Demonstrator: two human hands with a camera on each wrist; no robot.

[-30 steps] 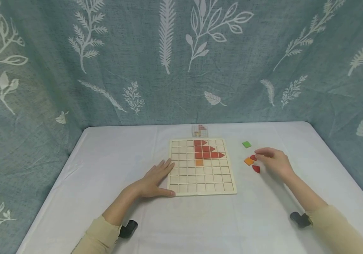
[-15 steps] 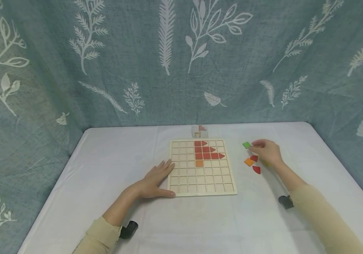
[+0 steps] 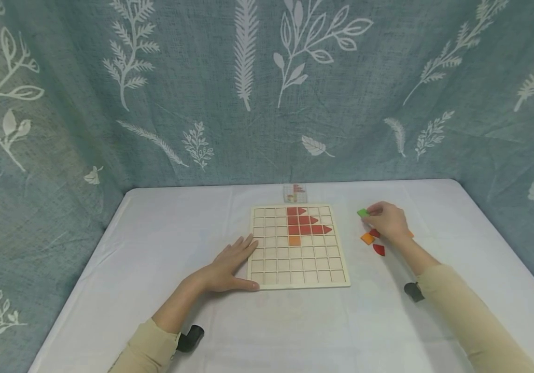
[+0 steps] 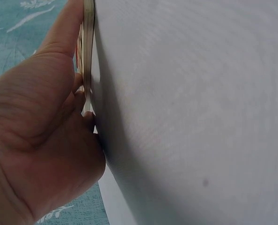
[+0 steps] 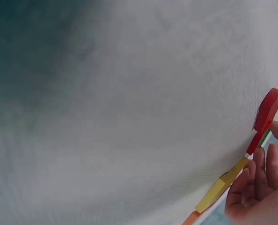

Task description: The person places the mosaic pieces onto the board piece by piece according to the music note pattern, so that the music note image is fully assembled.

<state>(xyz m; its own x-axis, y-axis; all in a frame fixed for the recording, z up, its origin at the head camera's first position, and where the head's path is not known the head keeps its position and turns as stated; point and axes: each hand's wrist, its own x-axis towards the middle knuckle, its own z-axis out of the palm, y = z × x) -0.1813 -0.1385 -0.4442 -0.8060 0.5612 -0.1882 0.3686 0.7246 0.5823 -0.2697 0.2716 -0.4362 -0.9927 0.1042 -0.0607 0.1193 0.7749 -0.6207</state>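
My left hand lies with fingers spread at the left edge of a pale wooden grid board. Its thumb rests by the near left corner; in the left wrist view the hand is against the board's side. On the board are red squares and triangles in three rows, with one orange square below. To the right, my right hand pinches a small green square tile at the table surface. In the right wrist view, thumb and fingers bracket the green tile.
Near the right hand lie an orange square, two red rounded pieces and another orange piece. A yellow piece shows in the right wrist view. Behind the board is a small pattern card; a blue-green leaf-print curtain surrounds the table.
My right hand has moved left and away from me, from the red pieces to the green tile, and its fingers have closed on it. The left hand has stayed on the board's edge.
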